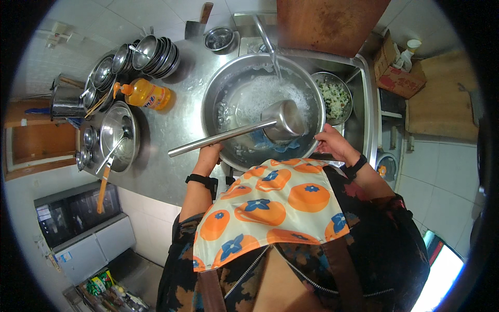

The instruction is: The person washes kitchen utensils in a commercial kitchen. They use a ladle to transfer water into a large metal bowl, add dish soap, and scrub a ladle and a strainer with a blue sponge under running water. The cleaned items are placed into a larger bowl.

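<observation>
A large stainless steel basin (205,117) of foamy water stands at the sink, under a running faucet (265,35). My right hand (334,145) grips its right rim with the thumb on top. My left hand (210,155) is at the lower left rim and appears to hold it; the fingers are partly hidden beneath the dipper's handle. That long-handled metal dipper (286,121) leans in the basin, its handle crossing the rim to the left. A blue cloth (278,146) lies wet by the dipper's cup.
Left on the steel counter (175,117) are stacked metal bowls (156,56), an orange pump bottle (150,95) and a colander (117,136) with utensils. A cleaver (197,25) leans behind. A bowl of chopped food (333,97) sits in the sink (364,128), beside a wooden board (331,23).
</observation>
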Demonstrator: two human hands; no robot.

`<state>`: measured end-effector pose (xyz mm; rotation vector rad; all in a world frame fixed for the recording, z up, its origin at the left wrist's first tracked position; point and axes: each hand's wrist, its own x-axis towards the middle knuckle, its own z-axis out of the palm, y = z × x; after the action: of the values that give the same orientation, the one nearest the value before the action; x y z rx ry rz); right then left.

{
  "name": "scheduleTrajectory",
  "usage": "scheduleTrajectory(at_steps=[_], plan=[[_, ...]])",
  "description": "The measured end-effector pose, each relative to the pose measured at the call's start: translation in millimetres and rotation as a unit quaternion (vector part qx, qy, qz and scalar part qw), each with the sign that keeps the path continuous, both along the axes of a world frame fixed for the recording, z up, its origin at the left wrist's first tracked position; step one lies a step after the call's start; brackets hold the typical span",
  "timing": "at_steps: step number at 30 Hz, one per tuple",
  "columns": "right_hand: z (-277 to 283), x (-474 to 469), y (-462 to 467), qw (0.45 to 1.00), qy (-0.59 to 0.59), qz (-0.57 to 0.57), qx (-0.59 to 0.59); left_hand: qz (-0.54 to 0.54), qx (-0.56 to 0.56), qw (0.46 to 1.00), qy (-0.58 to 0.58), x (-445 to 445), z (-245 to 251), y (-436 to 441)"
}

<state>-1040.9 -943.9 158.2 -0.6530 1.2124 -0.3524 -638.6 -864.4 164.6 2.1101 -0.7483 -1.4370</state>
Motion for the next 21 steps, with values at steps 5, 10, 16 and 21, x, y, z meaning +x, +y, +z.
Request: scheduleTrajectory(at_steps=[5,10,16,21], plan=[[4.0,-8.5,-31.9,0.977,0.164,0.133,-0.039,-0.004,-0.004,1.000,-0.011,-1.0,-1.1,1.3],[8.6,14.9,-45.7,0.785,0.347,0.155,-0.490,0.001,0.005,1.000,-0.006,-0.5,-1.8,2.3],[11.6,53.2,-47.7,0.593,0.349,0.230,-0.688,0.006,0.002,1.000,-0.011,-0.6,-2.2,4.6],[-20.5,75.5,-61.6,0.964,0.199,0.061,-0.166,0.021,0.003,1.000,-0.006,-3.7,1.4,2.7]])
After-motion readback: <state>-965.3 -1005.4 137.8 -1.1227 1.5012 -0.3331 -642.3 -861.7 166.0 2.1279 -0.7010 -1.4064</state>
